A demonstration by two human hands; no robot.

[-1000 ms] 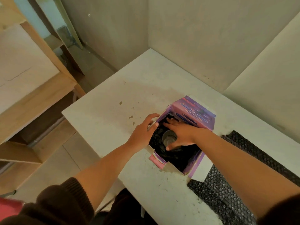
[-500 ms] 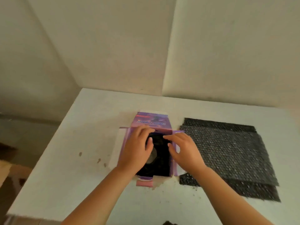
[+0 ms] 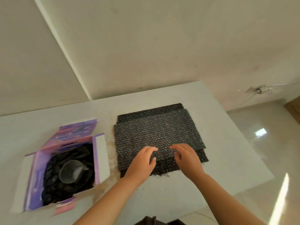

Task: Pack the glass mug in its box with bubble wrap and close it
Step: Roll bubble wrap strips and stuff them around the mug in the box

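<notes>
Glass mug (image 3: 71, 171) lies nested in dark bubble wrap inside the purple box (image 3: 48, 159), whose flaps stand open, on the left of the white counter (image 3: 227, 143). To the right of the box, stacked black bubble-wrap sheets (image 3: 154, 130) lie flat on the counter. Left hand (image 3: 142, 161) and right hand (image 3: 186, 158) sit side by side at the sheets' near edge, fingers loosely bent and spread, fingertips on the top sheet; neither hand grasps anything.

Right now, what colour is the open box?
Purple box, white flap insides, seen in the head view.
</notes>
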